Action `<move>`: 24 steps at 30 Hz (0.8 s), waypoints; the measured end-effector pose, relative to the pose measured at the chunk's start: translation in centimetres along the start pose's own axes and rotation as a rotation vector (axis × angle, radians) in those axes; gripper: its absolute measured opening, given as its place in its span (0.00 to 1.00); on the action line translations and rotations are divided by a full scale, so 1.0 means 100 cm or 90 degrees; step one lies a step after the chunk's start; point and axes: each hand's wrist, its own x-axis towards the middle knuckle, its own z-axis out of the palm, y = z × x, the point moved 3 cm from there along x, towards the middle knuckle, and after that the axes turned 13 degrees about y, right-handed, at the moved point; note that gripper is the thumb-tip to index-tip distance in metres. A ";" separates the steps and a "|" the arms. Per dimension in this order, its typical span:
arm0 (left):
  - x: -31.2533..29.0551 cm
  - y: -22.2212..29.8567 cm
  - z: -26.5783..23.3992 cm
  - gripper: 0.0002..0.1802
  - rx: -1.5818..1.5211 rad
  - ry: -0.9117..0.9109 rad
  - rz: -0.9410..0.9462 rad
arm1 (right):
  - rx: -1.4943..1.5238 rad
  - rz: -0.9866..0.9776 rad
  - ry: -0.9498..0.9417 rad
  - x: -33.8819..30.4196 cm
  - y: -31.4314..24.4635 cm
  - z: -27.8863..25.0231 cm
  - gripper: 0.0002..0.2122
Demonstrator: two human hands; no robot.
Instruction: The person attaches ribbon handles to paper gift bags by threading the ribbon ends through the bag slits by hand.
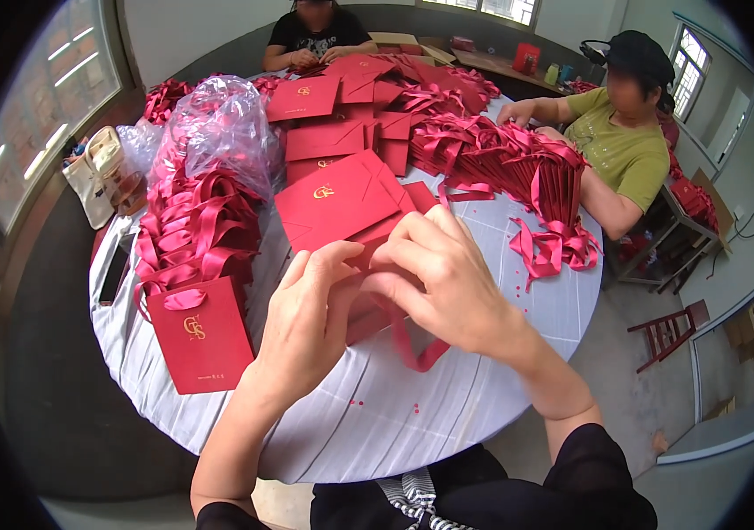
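Note:
Both my hands are over the near middle of the round table, closed on a small red paper gift bag (366, 323) that shows only partly between them. My left hand (302, 322) has its fingers bent around the bag's left side. My right hand (439, 278) curls over its top right, and the fingertips hide what they pinch there. A red ribbon (419, 352) loops down below my right hand. Just beyond lies a pile of flat red bags (333, 201) with gold print. To the left, a row of ribboned bags (200, 331) leans together.
A clear plastic bag (216, 124) bulges at the back left. More ribboned bags (501, 163) fan out on the right, beside a co-worker in a green shirt (624, 146). Another person in black (315, 40) sits at the far side. White cloth (483, 389) covers the table; a red stool (664, 336) stands right.

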 end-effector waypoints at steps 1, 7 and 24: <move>-0.002 -0.001 0.001 0.16 0.001 0.001 0.034 | 0.002 0.000 -0.001 0.005 0.000 -0.004 0.09; -0.010 -0.002 0.003 0.17 0.020 -0.017 0.043 | 0.050 0.128 -0.423 0.041 0.007 -0.001 0.11; -0.006 0.007 0.006 0.10 -0.014 -0.012 0.072 | 0.332 0.390 -0.265 0.048 0.029 0.009 0.06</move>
